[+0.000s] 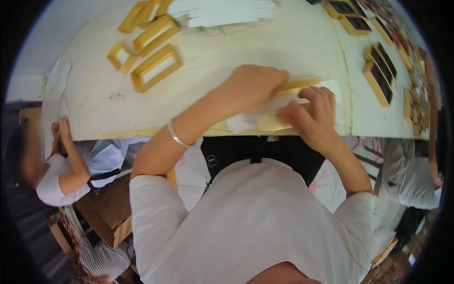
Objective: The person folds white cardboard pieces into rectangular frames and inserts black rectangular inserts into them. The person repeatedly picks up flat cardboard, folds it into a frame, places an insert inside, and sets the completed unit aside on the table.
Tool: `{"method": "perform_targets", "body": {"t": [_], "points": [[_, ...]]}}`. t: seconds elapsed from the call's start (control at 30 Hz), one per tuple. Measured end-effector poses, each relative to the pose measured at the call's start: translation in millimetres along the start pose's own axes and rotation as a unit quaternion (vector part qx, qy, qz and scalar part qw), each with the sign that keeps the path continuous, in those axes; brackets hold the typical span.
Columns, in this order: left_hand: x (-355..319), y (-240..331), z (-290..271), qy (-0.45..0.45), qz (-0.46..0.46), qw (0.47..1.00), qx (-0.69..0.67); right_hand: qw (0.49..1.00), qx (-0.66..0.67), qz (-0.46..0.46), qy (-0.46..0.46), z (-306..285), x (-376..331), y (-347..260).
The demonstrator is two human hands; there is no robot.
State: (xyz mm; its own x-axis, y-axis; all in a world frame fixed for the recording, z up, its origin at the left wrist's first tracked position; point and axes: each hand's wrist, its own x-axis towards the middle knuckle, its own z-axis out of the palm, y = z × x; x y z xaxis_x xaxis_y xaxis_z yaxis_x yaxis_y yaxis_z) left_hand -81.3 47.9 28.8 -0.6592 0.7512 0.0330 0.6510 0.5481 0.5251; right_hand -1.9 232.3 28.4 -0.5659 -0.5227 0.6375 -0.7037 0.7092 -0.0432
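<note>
Near the table's front edge lies a gold cardboard frame (300,84), partly unfolded, with a pale inside and a gold flap (272,123) toward me. My left hand (260,85) reaches across from the left, its fingers closed at the frame's far left edge. Over the right end curls my right hand (314,113), thumb on the near side and fingers bent across the frame. Both hands are slightly blurred and cover part of the piece. White sheet material (241,123) shows beneath it.
Several formed gold frames (156,68) stand at the left on the pale table (213,52). White cut sheets (222,12) are stacked at the far side. Gold boxes with black inserts (378,73) line the right. Another person (64,177) sits at the left; someone else (409,175) is at the right.
</note>
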Motion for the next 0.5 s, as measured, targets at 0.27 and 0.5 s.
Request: {"method": "perform_targets", "body": {"t": [0.27,0.5], "points": [[-4,2,0,0.001,0.003,0.999,-0.052,0.996,-0.057,-0.028,-0.064,4,-55,-14],[-22,9,10,0.032,0.029,0.999,-0.025,0.99,0.063,-0.088,-0.088,1,-51,-17]]}}
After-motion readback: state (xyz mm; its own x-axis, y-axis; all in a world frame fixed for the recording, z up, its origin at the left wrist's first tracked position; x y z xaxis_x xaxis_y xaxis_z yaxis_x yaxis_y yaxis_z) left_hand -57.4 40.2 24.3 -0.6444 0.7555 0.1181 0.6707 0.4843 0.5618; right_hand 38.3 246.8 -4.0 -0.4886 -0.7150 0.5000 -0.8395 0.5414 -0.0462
